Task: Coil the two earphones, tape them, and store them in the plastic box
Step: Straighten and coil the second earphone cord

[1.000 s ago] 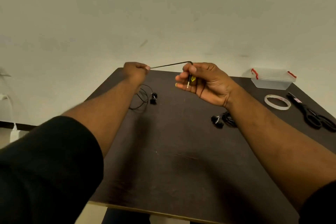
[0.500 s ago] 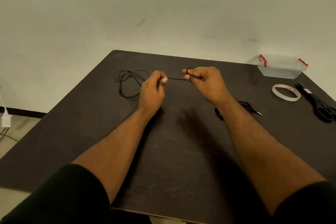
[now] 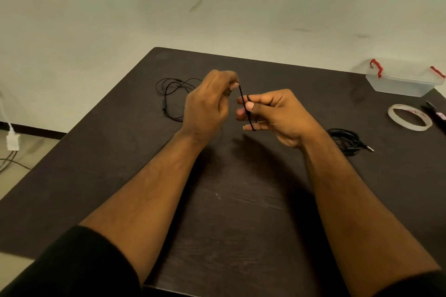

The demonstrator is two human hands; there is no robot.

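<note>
A black earphone cable [image 3: 246, 108] runs between my two hands above the dark table [image 3: 241, 200]. My left hand [image 3: 207, 103] pinches the cable near its upper end. My right hand [image 3: 272, 113] holds it wound over the fingers, the thumb pressing a loop. The rest of this cable lies in loose loops [image 3: 173, 94] on the table behind my left hand. A second black earphone [image 3: 347, 140] lies bundled to the right of my right wrist, its plug pointing right. The clear plastic box [image 3: 403, 82] with red latches stands at the far right.
A roll of clear tape [image 3: 410, 120] lies right of the second earphone. Black scissors [image 3: 436, 118] are cut off by the right frame edge. A white charger with cables [image 3: 12, 142] sits on the floor at left. The wall is just behind the table.
The taut cable between my hands went from level to nearly upright, as my left hand rose above my right fingers. The view also tilted down.
</note>
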